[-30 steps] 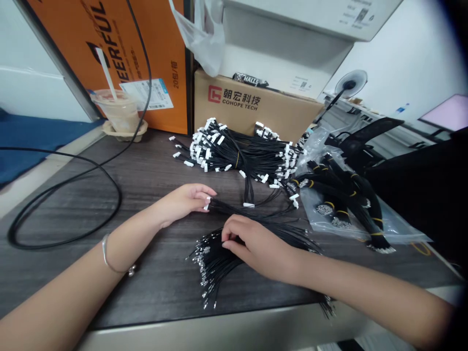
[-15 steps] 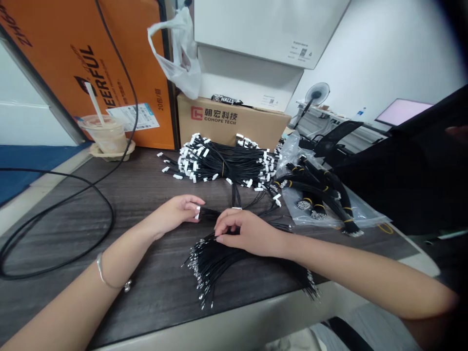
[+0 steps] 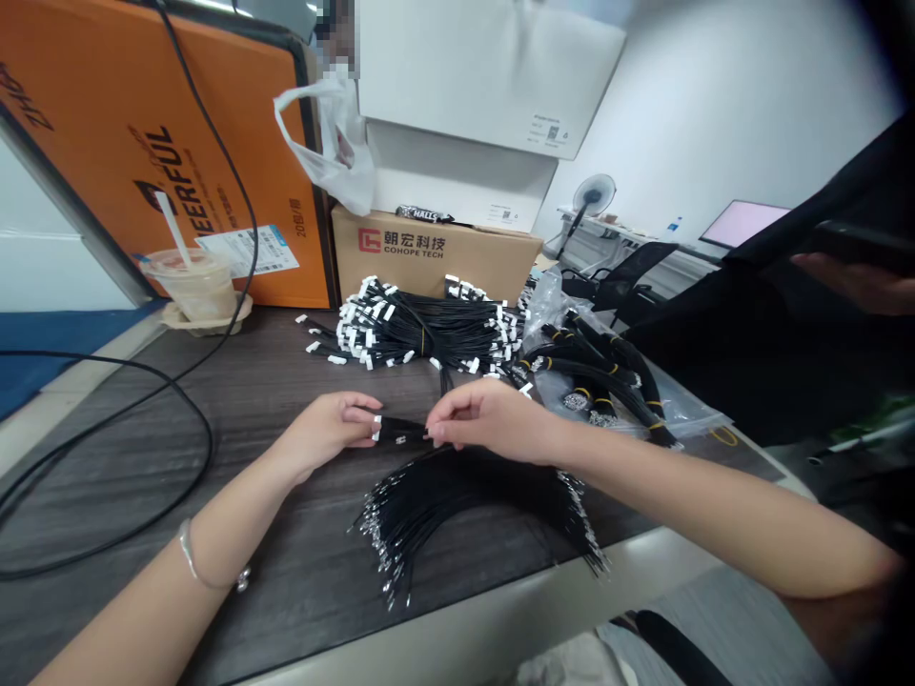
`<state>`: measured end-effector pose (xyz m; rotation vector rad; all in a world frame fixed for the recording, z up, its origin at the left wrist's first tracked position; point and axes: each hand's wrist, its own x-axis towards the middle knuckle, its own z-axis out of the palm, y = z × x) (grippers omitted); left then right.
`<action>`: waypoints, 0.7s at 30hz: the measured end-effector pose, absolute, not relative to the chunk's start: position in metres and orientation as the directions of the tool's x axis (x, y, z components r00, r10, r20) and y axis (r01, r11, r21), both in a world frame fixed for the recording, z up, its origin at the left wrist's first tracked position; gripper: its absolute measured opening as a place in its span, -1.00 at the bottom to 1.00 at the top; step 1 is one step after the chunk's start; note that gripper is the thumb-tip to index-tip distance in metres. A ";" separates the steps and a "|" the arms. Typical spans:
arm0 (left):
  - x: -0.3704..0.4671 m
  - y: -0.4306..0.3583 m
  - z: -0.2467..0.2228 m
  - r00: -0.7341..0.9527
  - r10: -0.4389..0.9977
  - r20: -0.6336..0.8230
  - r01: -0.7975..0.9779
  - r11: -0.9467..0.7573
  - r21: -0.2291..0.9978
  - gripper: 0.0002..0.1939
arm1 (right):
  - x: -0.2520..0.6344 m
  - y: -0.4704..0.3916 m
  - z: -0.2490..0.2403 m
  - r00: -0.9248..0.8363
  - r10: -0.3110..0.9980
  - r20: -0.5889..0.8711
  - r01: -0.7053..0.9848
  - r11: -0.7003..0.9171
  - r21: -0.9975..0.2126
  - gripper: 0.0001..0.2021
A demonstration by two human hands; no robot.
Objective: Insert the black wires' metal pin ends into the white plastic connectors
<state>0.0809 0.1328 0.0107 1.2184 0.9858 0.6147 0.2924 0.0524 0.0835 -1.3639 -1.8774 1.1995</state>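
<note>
My left hand [image 3: 333, 431] pinches a small white connector [image 3: 376, 428] by its edge, with short black wires running from it toward the right. Just right of it, my right hand [image 3: 493, 419] is closed, thumb and fingertips together on a thin black wire [image 3: 427, 434]. Its fingertips partly hide the wire. Below my right hand lies a fanned pile of loose black wires [image 3: 457, 491] with shiny metal terminals at both ends. Behind my hands, a large bundle of black cables with white connectors [image 3: 421, 324] is tied with a yellow band.
On the right, yellow-tied wire bundles [image 3: 607, 372] lie on a clear plastic bag [image 3: 697, 419]. A cardboard box [image 3: 436, 262] stands at the back, beside a large orange box [image 3: 235, 143]. A drink cup [image 3: 196, 281] and a looping black cable [image 3: 207, 419] are on the left.
My right hand has lifted off the loose wire pile and moved up to the wires beside the connector, now pinching a wire. My left hand keeps the connector. The view has shifted slightly.
</note>
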 end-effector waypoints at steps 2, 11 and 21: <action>0.083 0.131 0.011 0.460 0.842 -0.282 0.071 0.282 0.957 -0.66 | 0.295 0.047 0.102 -0.317 0.949 -0.005 0.528 0.172 -0.832 -0.90; 0.103 0.106 0.020 0.435 0.874 -0.216 -0.143 0.304 0.942 -0.61 | 0.300 0.055 0.063 -0.195 0.975 0.106 0.682 0.213 -0.700 -0.90; 0.110 0.093 0.009 0.359 0.887 -0.290 -0.081 0.339 0.937 -0.66 | 0.312 0.055 0.036 -0.134 0.991 0.026 0.530 0.094 -0.843 -0.88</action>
